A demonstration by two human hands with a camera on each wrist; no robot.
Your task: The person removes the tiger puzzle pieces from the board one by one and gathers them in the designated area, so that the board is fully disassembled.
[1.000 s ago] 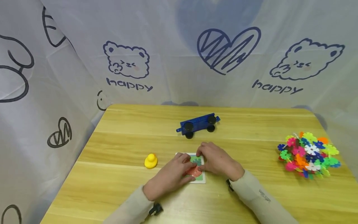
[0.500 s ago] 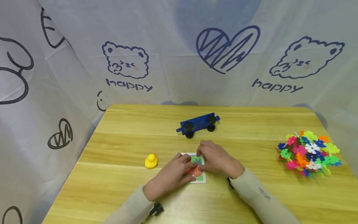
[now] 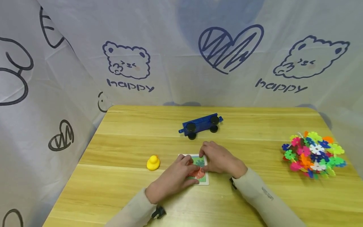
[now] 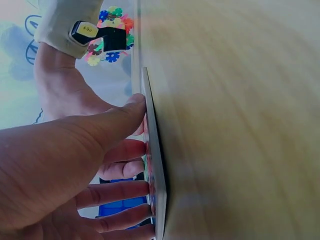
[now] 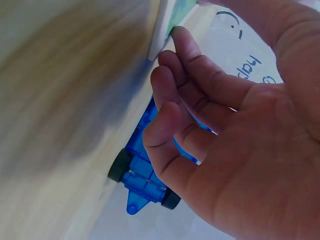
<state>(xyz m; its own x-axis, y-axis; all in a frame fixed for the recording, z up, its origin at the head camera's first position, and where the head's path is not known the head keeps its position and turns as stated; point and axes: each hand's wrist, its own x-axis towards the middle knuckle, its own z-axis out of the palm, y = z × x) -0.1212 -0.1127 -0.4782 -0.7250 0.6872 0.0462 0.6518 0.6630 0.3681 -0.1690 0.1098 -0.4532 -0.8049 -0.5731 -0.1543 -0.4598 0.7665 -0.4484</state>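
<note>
A small flat picture board (image 3: pixel 200 162), with a white border and a green and red picture, lies on the wooden table between the two hands. The left hand (image 3: pixel 171 179) reaches over its left part; in the left wrist view the thumb (image 4: pixel 131 111) and spread fingers touch its face. At the board's right side is the right hand (image 3: pixel 221 160). In the right wrist view one fingertip (image 5: pixel 181 36) is right at the board's edge, while the other fingers bend loosely beside it. Part of the red shape is hidden under the left fingers.
A yellow rubber duck (image 3: pixel 153 163) stands left of the board. Behind the hands, a blue toy wagon (image 3: pixel 200 125) with black wheels lies on its side. A heap of colourful flower-shaped plastic pieces (image 3: pixel 313 156) is at the right. The table (image 3: pixel 119 132) meets a printed curtain (image 3: pixel 181 63).
Both hands keep nearly the same place on the board throughout. The view has shifted very slightly; the duck, wagon and flower pieces stay put.
</note>
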